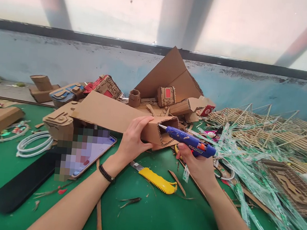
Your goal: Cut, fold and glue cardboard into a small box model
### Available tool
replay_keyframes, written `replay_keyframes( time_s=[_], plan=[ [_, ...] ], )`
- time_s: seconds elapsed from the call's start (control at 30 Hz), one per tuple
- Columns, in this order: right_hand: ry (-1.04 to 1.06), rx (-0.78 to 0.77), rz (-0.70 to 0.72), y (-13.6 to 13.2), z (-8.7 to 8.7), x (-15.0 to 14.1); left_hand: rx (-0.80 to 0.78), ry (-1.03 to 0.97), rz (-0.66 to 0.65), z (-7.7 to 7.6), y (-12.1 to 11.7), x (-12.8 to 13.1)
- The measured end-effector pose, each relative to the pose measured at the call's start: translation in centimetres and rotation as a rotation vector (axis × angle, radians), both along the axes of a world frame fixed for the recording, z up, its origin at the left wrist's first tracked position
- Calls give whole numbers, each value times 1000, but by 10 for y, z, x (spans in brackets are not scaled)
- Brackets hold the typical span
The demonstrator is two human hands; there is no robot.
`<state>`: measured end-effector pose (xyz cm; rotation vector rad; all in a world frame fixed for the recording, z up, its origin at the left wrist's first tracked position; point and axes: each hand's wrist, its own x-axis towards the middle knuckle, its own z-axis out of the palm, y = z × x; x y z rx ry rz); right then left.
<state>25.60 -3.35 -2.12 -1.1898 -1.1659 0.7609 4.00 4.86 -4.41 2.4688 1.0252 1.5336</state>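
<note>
My left hand (136,137) grips a long cardboard piece (105,111) near its right end, thumb below and fingers over the top. That end is folded into a box shape with an open mouth facing right. In my right hand (196,166) is a blue glue gun (187,138) with an orange switch, held by its handle. Its nozzle points left and lies at the box's open mouth; whether it touches the cardboard I cannot tell. Below the hands, a yellow utility knife (158,180) rests on the green table with its blade toward the left.
A phone (95,154) and a black flat case (25,180) lie at left, beside coiled white tubing (35,143). Several cardboard models stand at the back before a large cardboard sheet (171,71). Wooden sticks (253,122) and green-printed plastic wrapping (246,167) pile up at right.
</note>
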Motion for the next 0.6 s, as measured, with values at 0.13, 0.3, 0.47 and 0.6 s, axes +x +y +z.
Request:
replay_keyframes(
  time_s=[0.13, 0.3, 0.47, 0.6],
  plan=[
    [-27, -31, -5, -1, 0, 0, 10, 5, 2, 0, 0, 0],
    [-12, -29, 24, -1, 2, 0, 11, 5, 8, -1, 1, 0],
    [-7, -44, 23, -2, 3, -1, 5, -1, 7, -1, 1, 0],
    [-1, -41, 29, -2, 2, -1, 0, 0, 12, 0, 1, -1]
  ],
)
